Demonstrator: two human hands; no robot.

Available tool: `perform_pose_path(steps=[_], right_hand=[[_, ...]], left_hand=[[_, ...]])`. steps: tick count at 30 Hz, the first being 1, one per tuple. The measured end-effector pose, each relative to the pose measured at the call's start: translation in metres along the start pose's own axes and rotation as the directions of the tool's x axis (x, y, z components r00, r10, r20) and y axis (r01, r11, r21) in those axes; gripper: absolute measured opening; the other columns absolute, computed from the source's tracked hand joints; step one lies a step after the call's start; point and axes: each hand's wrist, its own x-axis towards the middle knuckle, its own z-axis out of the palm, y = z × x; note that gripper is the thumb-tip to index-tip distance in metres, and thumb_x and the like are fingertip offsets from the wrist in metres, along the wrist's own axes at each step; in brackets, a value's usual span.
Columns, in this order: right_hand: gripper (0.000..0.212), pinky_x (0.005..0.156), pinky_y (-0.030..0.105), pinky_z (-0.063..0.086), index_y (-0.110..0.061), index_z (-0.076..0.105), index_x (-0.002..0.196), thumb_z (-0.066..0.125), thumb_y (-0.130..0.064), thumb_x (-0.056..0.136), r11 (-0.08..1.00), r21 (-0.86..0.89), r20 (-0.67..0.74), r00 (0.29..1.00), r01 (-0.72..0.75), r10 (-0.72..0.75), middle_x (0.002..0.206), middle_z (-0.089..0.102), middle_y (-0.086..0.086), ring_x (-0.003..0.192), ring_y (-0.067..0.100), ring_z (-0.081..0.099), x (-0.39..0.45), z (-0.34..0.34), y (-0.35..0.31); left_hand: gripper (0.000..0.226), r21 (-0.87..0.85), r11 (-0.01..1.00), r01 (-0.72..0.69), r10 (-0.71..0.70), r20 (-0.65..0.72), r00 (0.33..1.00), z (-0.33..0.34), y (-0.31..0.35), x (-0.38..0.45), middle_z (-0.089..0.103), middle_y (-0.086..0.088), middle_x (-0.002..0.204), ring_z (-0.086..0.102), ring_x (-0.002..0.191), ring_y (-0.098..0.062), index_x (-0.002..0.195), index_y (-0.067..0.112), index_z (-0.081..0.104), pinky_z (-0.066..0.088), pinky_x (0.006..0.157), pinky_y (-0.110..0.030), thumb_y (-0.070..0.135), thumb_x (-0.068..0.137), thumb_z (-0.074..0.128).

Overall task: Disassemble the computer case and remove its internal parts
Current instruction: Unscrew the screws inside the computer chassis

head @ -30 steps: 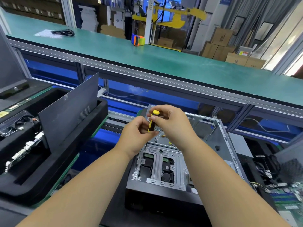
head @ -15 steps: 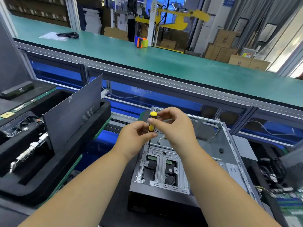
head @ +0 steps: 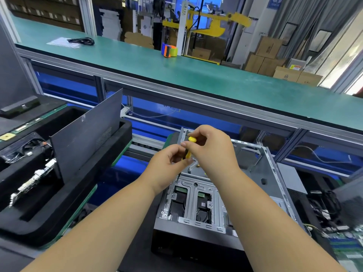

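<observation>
Since a moment ago your hands have shifted slightly right and the screwdriver now stands nearly upright, its tip down on the drive cage. Directly below and beyond both hands lies the open computer case (head: 253, 173), on its side with the silver drive cage (head: 193, 203) just under your wrists. Well to the left of your left hand a dark side panel (head: 86, 138) leans in a black foam tray (head: 64, 211). Your right hand (head: 208, 148) pinches the top of the yellow screwdriver (head: 191, 139) with curled fingers. Your left hand (head: 169, 165) curls round the lower handle, just beside and touching the right.
</observation>
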Motion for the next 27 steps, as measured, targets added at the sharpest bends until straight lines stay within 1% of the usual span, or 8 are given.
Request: perform_pose_path(steps=[3, 6, 8, 10, 12, 18, 22, 27], right_hand=[[0.014, 0.069, 0.032, 0.059, -0.025, 0.074, 0.094, 0.074, -0.014, 0.084, 0.995, 0.094, 0.078, 0.997, -0.025, 0.018, 0.085, 0.069, -0.013, 0.080, 0.006, 0.066, 0.000, -0.002, 0.000], [0.024, 0.058, 0.007, 0.048, -0.023, 0.074, 0.102, 0.064, -0.005, 0.091, 0.991, 0.134, 0.120, 0.993, -0.019, 0.003, 0.096, 0.071, -0.008, 0.077, 0.002, 0.067, -0.001, -0.003, 0.002], [0.030, 0.064, 0.003, 0.046, -0.025, 0.073, 0.109, 0.059, -0.002, 0.093, 0.988, 0.151, 0.155, 0.988, -0.020, -0.004, 0.104, 0.071, -0.006, 0.083, -0.001, 0.066, -0.003, -0.003, 0.001], [0.034, 0.081, 0.011, 0.048, -0.027, 0.071, 0.114, 0.057, -0.003, 0.094, 0.994, 0.110, 0.192, 0.981, 0.007, -0.028, 0.112, 0.069, -0.009, 0.100, 0.004, 0.063, -0.002, -0.003, 0.000], [0.033, 0.091, 0.024, 0.050, -0.029, 0.071, 0.115, 0.058, -0.006, 0.093, 0.994, 0.110, 0.222, 0.974, 0.015, -0.039, 0.112, 0.067, -0.010, 0.103, 0.008, 0.061, -0.002, -0.002, -0.001], [0.027, 0.076, 0.021, 0.047, -0.033, 0.068, 0.103, 0.079, -0.035, 0.078, 0.997, 0.072, 0.001, 0.999, 0.041, -0.041, 0.100, 0.060, -0.013, 0.086, 0.001, 0.056, -0.002, 0.007, 0.005], [0.027, 0.067, 0.026, 0.048, -0.029, 0.057, 0.079, 0.083, -0.032, 0.073, 0.999, 0.040, -0.075, 0.997, 0.007, -0.005, 0.084, 0.061, -0.009, 0.080, 0.010, 0.059, -0.001, 0.011, 0.008], [0.019, 0.073, 0.028, 0.055, -0.024, 0.069, 0.084, 0.084, -0.020, 0.074, 0.990, 0.142, 0.001, 1.000, -0.010, 0.010, 0.083, 0.068, -0.009, 0.079, 0.006, 0.065, 0.003, 0.005, 0.007]], left_hand=[[0.022, -0.067, 0.998, 0.009, -0.003, 0.091, 0.996, -0.005, 0.000, 0.000, 0.072, 0.001, 0.109, 0.065, 0.108, -0.008, 0.117, 0.017, 0.068, 0.049, 0.093, -0.019, 0.016, 0.096, 0.059], [0.026, -0.061, 0.998, 0.020, -0.016, 0.056, 0.998, -0.006, -0.002, 0.000, 0.074, 0.006, 0.106, 0.066, 0.105, -0.004, 0.114, 0.022, 0.070, 0.048, 0.088, -0.014, 0.008, 0.095, 0.060], [0.026, -0.050, 0.998, 0.024, -0.024, 0.015, 1.000, -0.006, -0.005, 0.001, 0.075, 0.007, 0.103, 0.068, 0.102, -0.006, 0.107, 0.028, 0.073, 0.049, 0.091, -0.020, 0.009, 0.091, 0.066], [0.023, -0.030, 0.999, 0.025, -0.026, -0.030, 0.999, -0.008, -0.008, 0.003, 0.075, 0.006, 0.100, 0.069, 0.100, -0.010, 0.101, 0.030, 0.074, 0.051, 0.093, -0.030, 0.012, 0.087, 0.071], [0.021, -0.007, 1.000, 0.011, -0.011, -0.049, 0.999, -0.009, -0.010, 0.003, 0.075, 0.006, 0.099, 0.069, 0.099, -0.011, 0.102, 0.027, 0.074, 0.053, 0.093, -0.032, 0.014, 0.085, 0.073], [0.018, 0.042, 0.998, -0.037, 0.039, -0.052, 0.998, -0.004, -0.006, 0.000, 0.074, 0.007, 0.093, 0.068, 0.093, -0.010, 0.095, 0.027, 0.074, 0.052, 0.083, -0.019, 0.012, 0.084, 0.073], [0.017, 0.055, 0.997, -0.056, 0.060, -0.069, 0.996, -0.001, -0.005, -0.002, 0.072, 0.007, 0.092, 0.067, 0.091, -0.009, 0.093, 0.028, 0.072, 0.052, 0.084, -0.022, 0.013, 0.085, 0.073], [0.023, -0.074, 0.997, 0.007, -0.009, -0.025, 1.000, -0.005, -0.009, -0.003, 0.072, 0.001, 0.109, 0.065, 0.108, -0.012, 0.115, 0.021, 0.069, 0.050, 0.096, -0.030, 0.019, 0.093, 0.064]])
